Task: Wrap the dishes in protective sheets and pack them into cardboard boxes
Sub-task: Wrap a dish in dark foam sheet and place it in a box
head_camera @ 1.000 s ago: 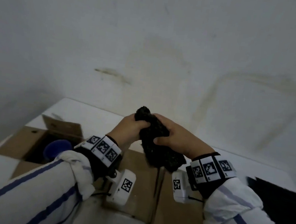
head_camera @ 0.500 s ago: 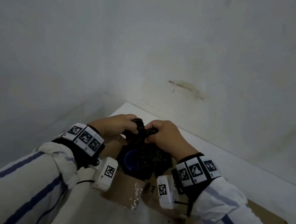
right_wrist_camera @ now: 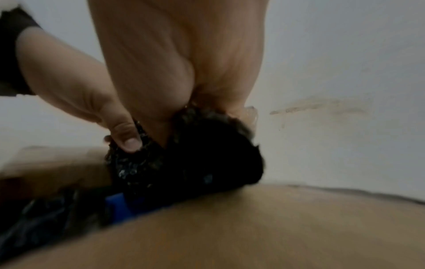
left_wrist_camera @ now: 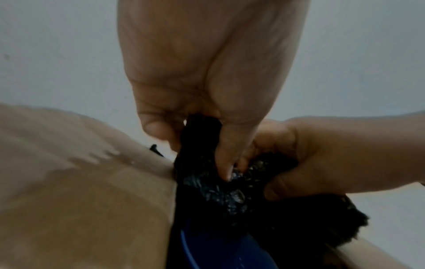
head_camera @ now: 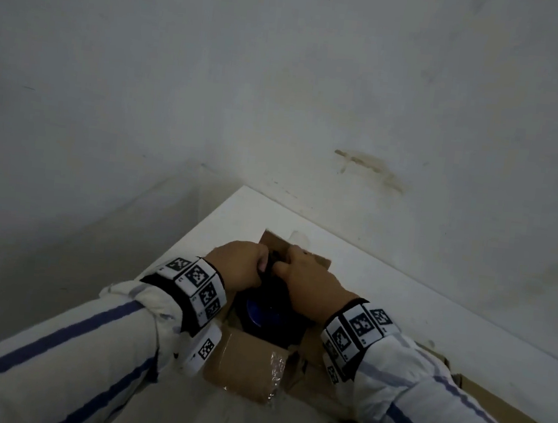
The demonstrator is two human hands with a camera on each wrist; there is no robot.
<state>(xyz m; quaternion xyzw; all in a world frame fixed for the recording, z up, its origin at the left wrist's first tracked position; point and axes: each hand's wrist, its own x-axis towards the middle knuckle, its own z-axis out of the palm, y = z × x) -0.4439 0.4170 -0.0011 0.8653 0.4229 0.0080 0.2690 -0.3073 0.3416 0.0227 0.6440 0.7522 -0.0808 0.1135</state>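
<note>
Left hand (head_camera: 239, 264): over the open cardboard box (head_camera: 247, 370), fingers (left_wrist_camera: 226, 156) curled, thumb and fingertips pinching a bunched fold of the black sheet (left_wrist_camera: 232, 196).
Right hand (head_camera: 308, 283): close against the left, knuckles nearly touching it; its fingers (left_wrist_camera: 296, 156) are curled tight round the same black wad from the other side.
Black sheet: crinkled and glossy, gathered into a lump between the two hands, the rest hanging down into the box.
Blue dish (head_camera: 260, 311): inside the box, under the hands, with the black sheet round it; only part of its blue surface shows in each view, so how far it is covered cannot be told.
Cardboard box: stands on the white desk (head_camera: 399, 299) near its far left corner, flaps open; the near flap carries a strip of clear tape (head_camera: 276, 373).
Second cardboard (head_camera: 504, 417): flat brown piece on the desk to the right, partly behind the right sleeve (head_camera: 428, 416).
Sleeves: white with blue stripes; each wrist wears a band of black-and-white marker squares (head_camera: 199, 289).
Wall (head_camera: 285, 74): pale, with a brownish stain (head_camera: 371, 167) above the desk.
</note>
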